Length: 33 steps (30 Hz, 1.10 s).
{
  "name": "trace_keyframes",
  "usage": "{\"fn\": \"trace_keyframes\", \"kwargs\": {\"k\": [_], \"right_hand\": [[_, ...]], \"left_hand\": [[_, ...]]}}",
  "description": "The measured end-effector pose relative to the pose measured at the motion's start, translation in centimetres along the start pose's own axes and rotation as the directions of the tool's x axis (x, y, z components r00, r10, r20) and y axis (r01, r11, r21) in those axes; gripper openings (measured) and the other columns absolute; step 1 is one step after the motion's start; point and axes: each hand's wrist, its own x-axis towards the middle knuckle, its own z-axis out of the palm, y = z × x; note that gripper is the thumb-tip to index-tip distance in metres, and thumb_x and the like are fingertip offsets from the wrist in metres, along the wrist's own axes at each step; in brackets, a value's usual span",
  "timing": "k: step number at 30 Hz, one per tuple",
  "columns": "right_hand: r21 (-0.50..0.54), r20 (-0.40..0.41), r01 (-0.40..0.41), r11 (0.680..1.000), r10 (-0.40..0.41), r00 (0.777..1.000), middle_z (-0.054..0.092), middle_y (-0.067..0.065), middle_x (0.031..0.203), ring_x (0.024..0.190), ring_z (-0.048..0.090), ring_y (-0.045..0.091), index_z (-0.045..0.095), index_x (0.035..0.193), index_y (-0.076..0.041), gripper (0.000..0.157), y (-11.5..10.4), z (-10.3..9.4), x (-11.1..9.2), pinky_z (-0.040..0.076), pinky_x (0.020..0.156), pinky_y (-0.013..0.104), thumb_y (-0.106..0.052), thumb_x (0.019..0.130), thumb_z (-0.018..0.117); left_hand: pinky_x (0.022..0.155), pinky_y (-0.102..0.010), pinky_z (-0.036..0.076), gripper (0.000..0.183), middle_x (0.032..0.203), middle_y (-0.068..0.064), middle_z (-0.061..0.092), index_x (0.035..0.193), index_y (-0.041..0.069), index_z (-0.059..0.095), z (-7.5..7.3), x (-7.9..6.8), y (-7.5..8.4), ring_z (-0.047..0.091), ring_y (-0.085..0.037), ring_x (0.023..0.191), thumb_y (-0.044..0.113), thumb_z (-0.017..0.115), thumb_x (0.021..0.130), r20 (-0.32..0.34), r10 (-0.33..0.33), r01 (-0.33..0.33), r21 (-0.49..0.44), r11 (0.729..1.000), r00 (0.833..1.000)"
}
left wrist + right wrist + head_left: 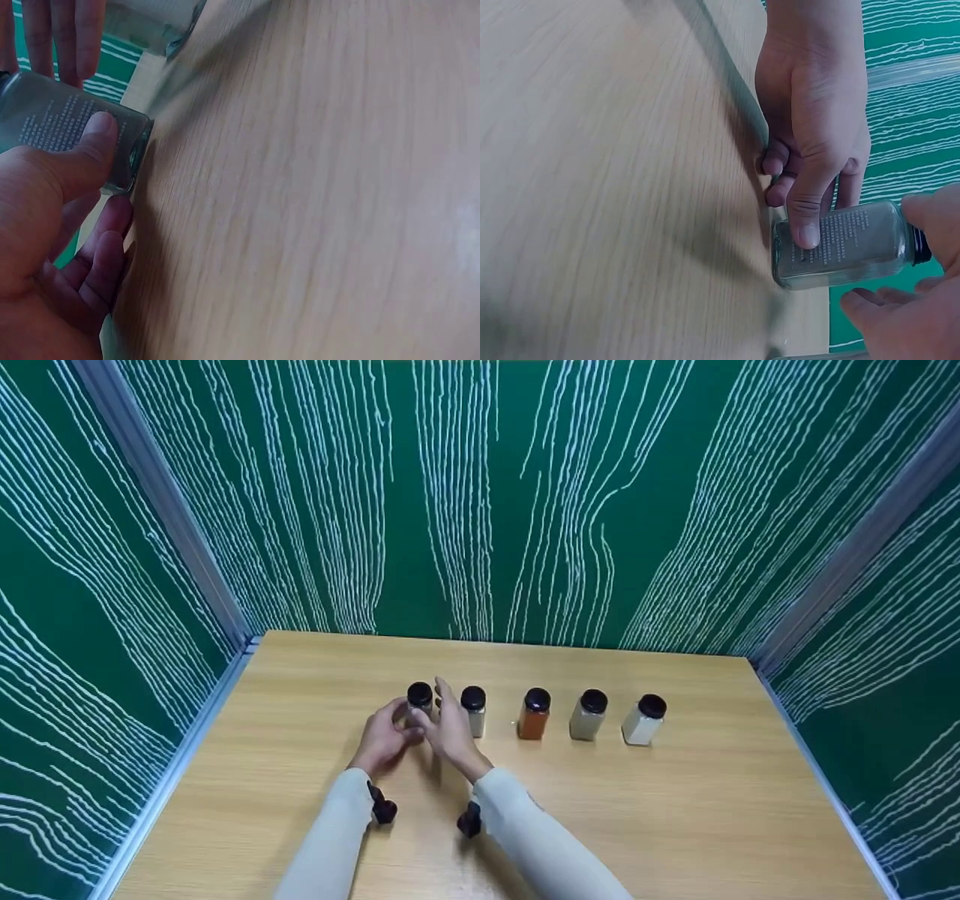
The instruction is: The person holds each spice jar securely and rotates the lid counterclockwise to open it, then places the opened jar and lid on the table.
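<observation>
In the head view, a glass spice jar [420,695] with a black cap stands at the left end of a row. My left hand [382,737] holds it low down, thumb across the printed label of the jar [45,124] in the left wrist view. My right hand [454,735] is on the other side, fingers extended and parted. Seen from the right wrist, the thumb of the right hand [915,319] lies by the shoulder of the jar [877,244], just below its cap. Close to the right hand's fingers is a second jar [475,720].
Farther right along the wooden table [675,825] stand a jar of orange-red powder [533,724], a greyish jar [586,721] and a whitish jar [641,727], all black-capped. Green walls [457,510] with white streaks enclose the table at the back and sides.
</observation>
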Motion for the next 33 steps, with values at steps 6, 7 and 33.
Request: {"fn": "trace_keyframes", "kwargs": {"k": [6, 7, 33], "right_hand": [[0.011, -0.007, -0.003, 1.000, 0.003, 1.000, 0.050, 0.029, 0.148, 0.129, 0.056, 0.045, 0.037, 0.153, 0.004, 0.069, 0.0, 0.3, 0.1, 0.048, 0.105, 0.045, -0.016, 0.097, 0.072], [0.007, -0.008, -0.005, 1.000, 0.005, 1.000, 0.050, 0.029, 0.147, 0.130, 0.056, 0.044, 0.037, 0.153, 0.004, 0.069, 0.0, 0.3, 0.1, 0.048, 0.106, 0.045, -0.016, 0.097, 0.072], [0.174, -0.095, 0.029, 0.984, -0.012, 0.995, 0.062, 0.023, 0.133, 0.127, 0.059, 0.039, 0.051, 0.131, -0.001, 0.038, 0.8, 1.8, 0.5, 0.048, 0.105, 0.048, -0.005, 0.096, 0.069]], "left_hand": [[0.111, -0.048, 0.040, 0.062, 0.136, -0.016, 0.065, 0.139, 0.005, 0.062, -0.1, 0.1, -0.2, 0.063, -0.031, 0.121, 0.010, 0.085, 0.082, 0.005, -0.001, 0.001, 0.033, 0.999, 1.000], [0.111, -0.048, 0.041, 0.059, 0.134, -0.014, 0.067, 0.136, 0.007, 0.064, -0.1, 0.1, -0.3, 0.063, -0.030, 0.119, 0.011, 0.085, 0.082, 0.004, 0.003, -0.004, 0.047, 0.999, 1.000], [0.104, -0.046, 0.047, 0.043, 0.117, -0.003, 0.075, 0.126, 0.020, 0.073, 0.3, 0.2, -0.1, 0.067, -0.025, 0.115, 0.022, 0.085, 0.085, -0.040, 0.020, -0.015, 0.131, 0.991, 0.999]]}}
